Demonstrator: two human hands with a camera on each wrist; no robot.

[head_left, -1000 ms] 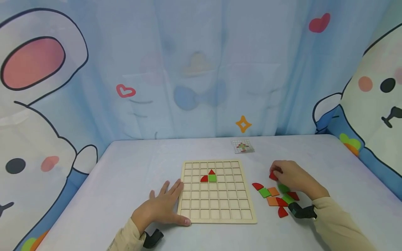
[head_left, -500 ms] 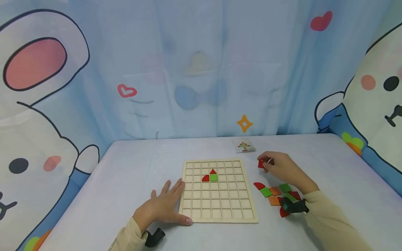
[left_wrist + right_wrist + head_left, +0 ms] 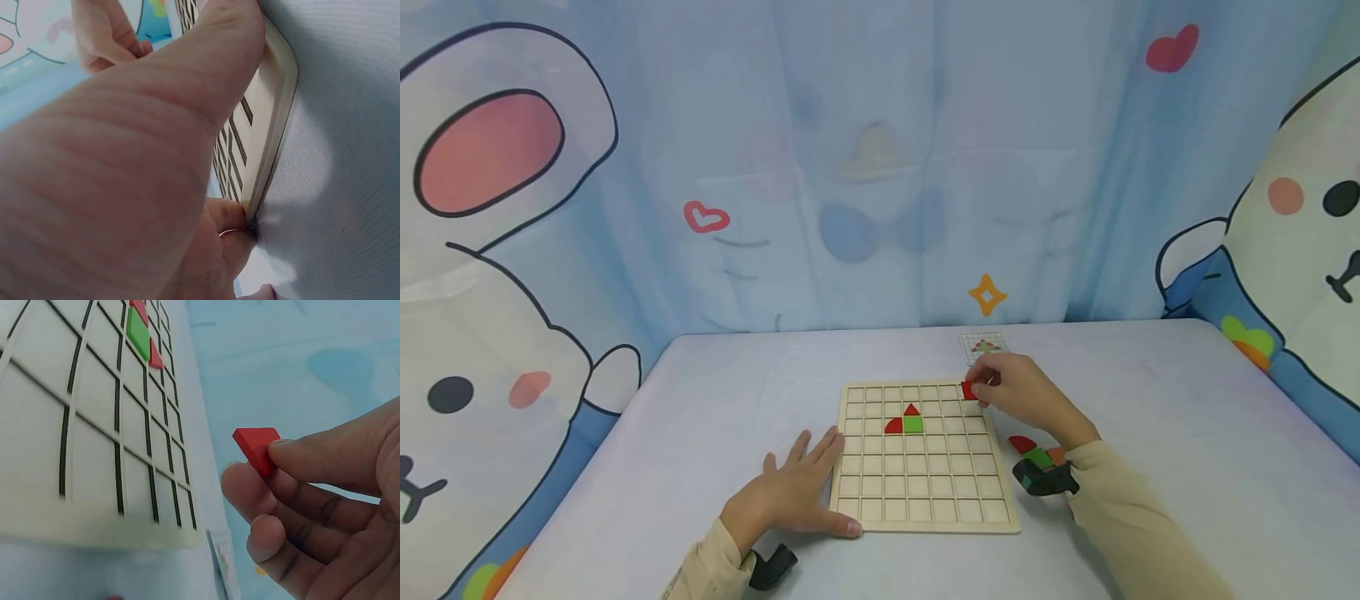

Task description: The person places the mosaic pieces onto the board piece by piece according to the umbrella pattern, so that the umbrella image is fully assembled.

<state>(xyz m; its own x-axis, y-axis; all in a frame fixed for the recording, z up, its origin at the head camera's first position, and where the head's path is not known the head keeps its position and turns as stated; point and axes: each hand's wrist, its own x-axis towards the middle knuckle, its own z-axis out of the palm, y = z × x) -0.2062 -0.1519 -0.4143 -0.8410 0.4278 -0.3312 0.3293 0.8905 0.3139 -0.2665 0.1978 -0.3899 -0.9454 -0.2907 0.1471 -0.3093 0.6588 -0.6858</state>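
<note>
A wooden grid board (image 3: pixel 925 488) lies on the table. On it, a green square tile (image 3: pixel 913 424) has a red quarter-round tile (image 3: pixel 893 426) to its left and a small red triangle tile (image 3: pixel 912 409) above. My left hand (image 3: pixel 793 496) rests with spread fingers along the board's left edge, its thumb by the near left corner. Over the board's far right corner, my right hand (image 3: pixel 1018 392) pinches a red tile (image 3: pixel 257 447) between thumb and fingers; the fingers partly cover its shape. In the left wrist view, the left hand (image 3: pixel 125 181) touches the board's rim (image 3: pixel 275 112).
Right of the board lie loose tiles, among them a red quarter-round (image 3: pixel 1022 444) and a green one (image 3: pixel 1038 457); the right wrist and sleeve hide others. A pattern card (image 3: pixel 983 343) sits behind the board. A patterned curtain (image 3: pixel 880 167) hangs at the table's far edge.
My right hand has carried the red tile from the loose pile leftward and away from me to the board's far right corner. The left hand stays in place.
</note>
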